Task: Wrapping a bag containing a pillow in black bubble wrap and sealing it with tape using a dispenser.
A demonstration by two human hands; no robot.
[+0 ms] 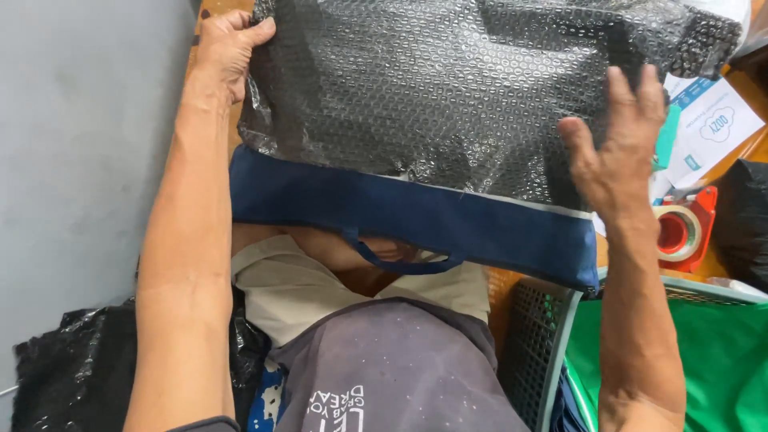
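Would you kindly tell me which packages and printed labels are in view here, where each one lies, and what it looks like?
Bubble-wrapped package: top centre, dark and flat, left hand gripping its corner, right hand on its right side.
Blue bag: beneath the package, long, navy, loop handle.
Printed sheet: upper right, white with blue print.

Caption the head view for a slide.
Left hand grips a bubble-wrapped black bundle over a navy fabric bag; right hand rests open.
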